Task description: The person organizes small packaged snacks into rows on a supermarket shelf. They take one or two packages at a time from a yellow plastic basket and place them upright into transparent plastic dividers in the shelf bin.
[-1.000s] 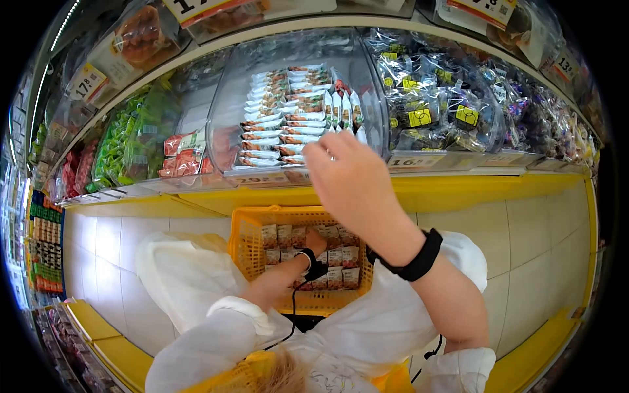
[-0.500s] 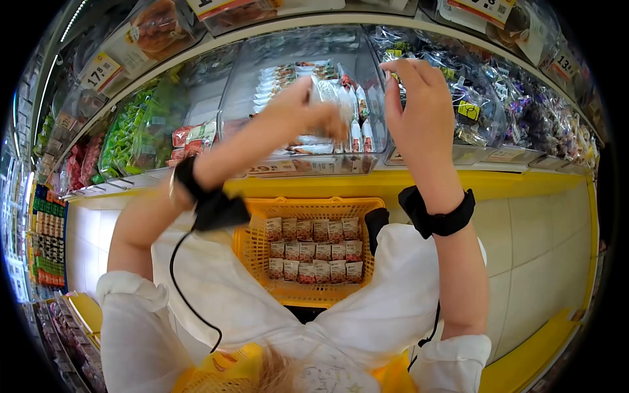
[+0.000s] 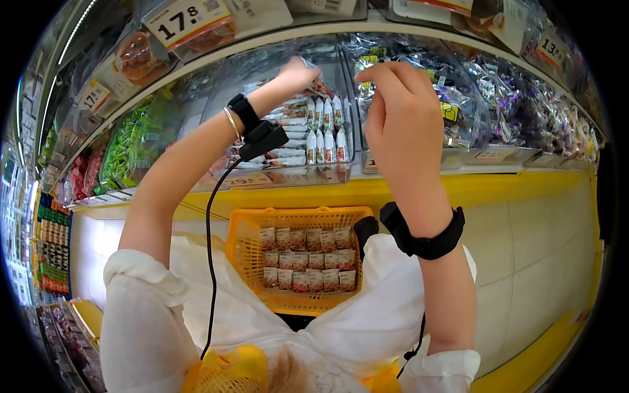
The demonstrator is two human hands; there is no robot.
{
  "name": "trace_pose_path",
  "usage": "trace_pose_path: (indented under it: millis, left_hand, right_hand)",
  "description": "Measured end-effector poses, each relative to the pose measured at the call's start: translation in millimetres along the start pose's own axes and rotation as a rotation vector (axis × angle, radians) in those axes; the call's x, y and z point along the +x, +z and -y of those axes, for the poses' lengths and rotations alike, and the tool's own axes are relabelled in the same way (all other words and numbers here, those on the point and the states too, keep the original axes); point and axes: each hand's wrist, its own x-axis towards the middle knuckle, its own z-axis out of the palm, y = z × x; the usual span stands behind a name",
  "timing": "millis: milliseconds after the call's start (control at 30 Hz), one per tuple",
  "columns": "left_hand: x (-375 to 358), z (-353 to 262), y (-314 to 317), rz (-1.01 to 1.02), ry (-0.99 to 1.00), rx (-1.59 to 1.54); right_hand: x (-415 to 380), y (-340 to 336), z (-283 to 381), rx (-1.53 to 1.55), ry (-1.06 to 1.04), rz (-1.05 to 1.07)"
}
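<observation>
Shop shelving fills the far side of the view, with a yellow shelf edge [image 3: 419, 187] running across it and clear plastic bins set on top. Price tags hang above, one reading 17.8 [image 3: 187, 19].

In the middle stands a clear bin [image 3: 327, 171] holding rows of small white snack packets [image 3: 322, 134], some lying flat in a stack, others standing upright along the near right side. The left hand [image 3: 295, 73] reaches up and into this bin from the left; its fingers are curled together over the far end of the packets, touching them, but whether they pinch one cannot be told, since the fingertips are hidden behind the hand. A black wrist strap [image 3: 252, 124] with a cable and a thin bangle sit on that forearm.

The right hand [image 3: 400, 121] is raised just right of the bin, in front of the bagged dark sweets [image 3: 458, 108]. Its fingers are bent and drawn close, thumb and forefinger nearly meeting at the top; nothing can be made out between them. A black band [image 3: 426, 236] wraps that wrist.

Below, near the person's body, a yellow basket [image 3: 249, 226] holds neat rows of small packets [image 3: 306, 259]. Green bagged goods [image 3: 124, 144] lie in a bin to the left.
</observation>
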Motion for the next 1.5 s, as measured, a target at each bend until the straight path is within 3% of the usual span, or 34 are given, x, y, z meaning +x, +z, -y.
trace_pose_path:
  millis: [100,333,500,567,600,667,700,800,833,867,933,967,1000,1100,1200,1267,1400,1467,1500]
  left_hand:
    - [-15.1,-9.1,-0.6,0.316,-0.151,-0.329]
    - [-8.5,-3.4,6.9,0.170,-0.215,-0.635]
    - [3.6,-7.2,1.4,0.216,-0.222,-0.541]
    - [7.4,-15.2,-0.9,0.375,0.107,0.206]
    - [7.1,-18.3,2.9,0.371,0.105,0.203]
    - [1.8,-31.7,16.4,0.173,0.018,0.547]
    - [5.0,-20.7,29.8,-0.006,0.105,0.673]
    - [-4.0,-21.7,43.0,-0.024,0.134,0.692]
    - [-7.4,-28.2,39.1,0.122,0.293,0.814]
    - [8.0,-13.3,36.7,0.125,0.292,0.815]
    - [41.9,18.9,27.4,0.359,0.401,0.630]
    - [25.3,-7.0,15.3,0.399,0.779,1.291]
    - [3.8,-25.2,4.3,0.373,0.275,0.710]
    - [4.3,-18.6,2.7,0.294,0.164,0.481]
    - [13.9,-8.8,18.0,0.263,0.256,0.672]
    - [10.4,-6.5,25.6,0.111,0.362,0.812]
    - [-13.2,-11.3,14.8,0.089,0.473,0.699]
    - [-68.8,-37.2,-1.5,0.000,0.622,0.595]
    - [-89.6,-37.9,-10.2,-0.131,1.020,0.534]
  right_hand:
    - [-2.0,-2.7,-1.2,-0.010,-0.005,0.013]
    - [-5.6,-12.7,-2.0,-0.002,0.056,0.040]
    - [-6.2,-18.7,-4.8,0.007,0.053,0.052]
    - [-6.9,-19.9,-3.5,0.015,0.059,0.064]
    - [-7.2,-20.3,-2.9,0.005,0.062,0.073]
    - [-7.4,-20.8,-1.9,-0.004,0.060,0.085]
    - [-7.6,-20.8,-1.9,0.001,0.063,0.092]
    - [-7.0,-21.1,-1.5,0.013,0.061,0.098]
    - [-7.4,-21.0,-1.4,0.020,0.063,0.096]
    - [-7.7,-21.3,-0.9,0.020,0.066,0.097]
    - [-8.0,-22.5,-0.9,0.034,0.058,0.095]
    - [-8.1,-22.6,-0.7,0.033,0.064,0.095]
    - [-8.4,-22.5,-0.6,0.038,0.060,0.096]
    - [-7.7,-23.4,2.4,0.041,0.052,0.111]
    - [-10.3,-17.6,3.1,0.060,0.041,0.118]
    - [-11.6,-12.8,2.5,0.081,0.042,0.117]
    - [-15.4,-4.5,3.1,0.076,0.015,0.141]
    - [-17.5,-1.6,6.0,0.084,0.019,0.159]
    - [-17.8,-1.7,7.9,0.074,0.009,0.166]
